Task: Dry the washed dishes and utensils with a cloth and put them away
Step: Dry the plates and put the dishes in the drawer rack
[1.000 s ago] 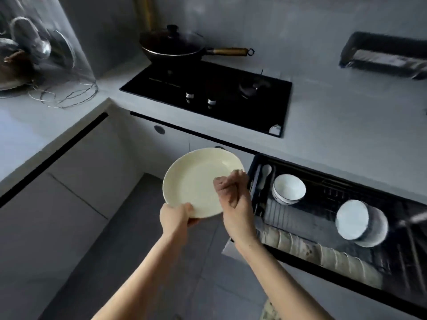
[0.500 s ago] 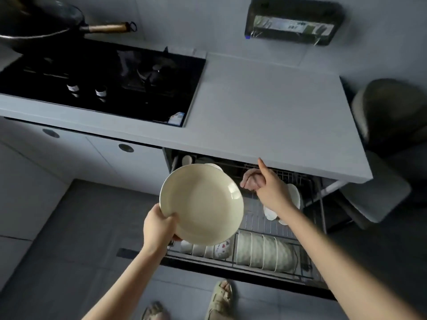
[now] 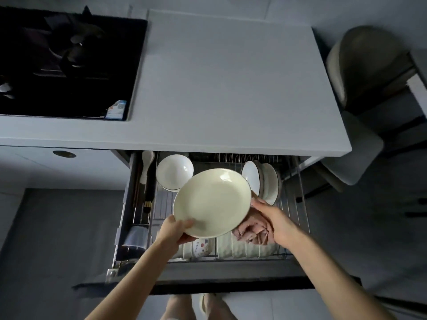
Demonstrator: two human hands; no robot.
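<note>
A cream plate (image 3: 211, 202) hangs tilted over the open dish drawer (image 3: 231, 271). My left hand (image 3: 175, 230) grips its lower left rim, thumb on the inside. My right hand (image 3: 275, 219) touches the plate's right edge and holds a crumpled pink cloth (image 3: 253, 230) beneath the plate, part of which the plate hides. In the drawer's wire rack lie a white bowl (image 3: 174, 172) at the back left, upright white dishes (image 3: 263, 181) at the back right, and a front row of cream plates (image 3: 242, 248) on edge.
The drawer's left slot holds a white spoon (image 3: 146, 165), chopsticks (image 3: 143, 199) and a glass (image 3: 136, 236). Above it juts the grey countertop (image 3: 226, 84), with a black hob (image 3: 67, 63) at left. A chair (image 3: 367, 72) stands right. My feet (image 3: 198, 307) are under the drawer front.
My view swung right and down onto the drawer. The plate moved right over the rack. My right hand dropped from near the counter edge to the plate's right rim, cloth under it.
</note>
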